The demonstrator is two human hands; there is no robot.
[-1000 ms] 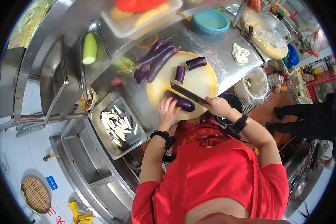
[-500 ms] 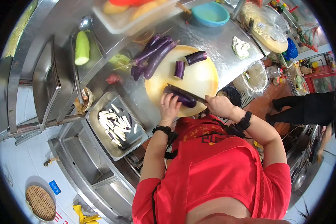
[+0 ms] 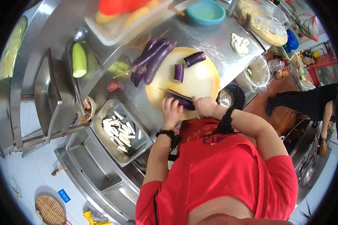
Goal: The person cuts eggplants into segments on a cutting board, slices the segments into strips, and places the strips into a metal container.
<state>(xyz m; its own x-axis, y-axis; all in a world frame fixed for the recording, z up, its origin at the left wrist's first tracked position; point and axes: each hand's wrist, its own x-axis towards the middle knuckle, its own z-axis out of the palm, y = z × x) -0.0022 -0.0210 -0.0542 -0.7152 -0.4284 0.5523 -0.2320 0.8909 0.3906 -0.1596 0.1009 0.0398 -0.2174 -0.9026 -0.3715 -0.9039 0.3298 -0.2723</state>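
Left hand [image 3: 172,111] holds a purple eggplant [image 3: 185,103] down, fingers bent over it near one end; right hand [image 3: 205,106] is wrapped tight around the handle of a knife [image 3: 176,93], and the blade lies along the far side of that eggplant; how deep it goes, I cannot tell; the eggplant lies on the near part of a round cutting board [image 3: 201,82]; two short pieces [image 3: 179,73] lie farther back on the board; some whole eggplants [image 3: 157,62] sit at its left edge; a metal tray [image 3: 148,145] with pale strips [image 3: 118,131] is to the left; a blue bowl [image 3: 206,21] is farther back; another person [image 3: 304,103] in dark clothes is off to the right.
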